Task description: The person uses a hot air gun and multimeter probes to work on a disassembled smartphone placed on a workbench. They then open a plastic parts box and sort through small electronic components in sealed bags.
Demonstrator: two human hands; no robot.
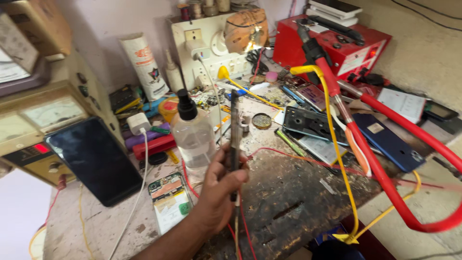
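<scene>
On the table [298, 202], a spray bottle [193, 132] stands just left of a tool [234, 139] held upright. A phone [96, 161] leans at far left, an opened phone [170, 202] before the bottle, a blue phone [389, 140] right, a switchboard [207, 50] behind.

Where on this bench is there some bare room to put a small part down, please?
The dark scorched patch right of the hand, below the opened phones, is mostly bare, with thin wires at its edges. The pale surface below the black tablet is fairly free. Around the spray bottle it is crowded.
</scene>
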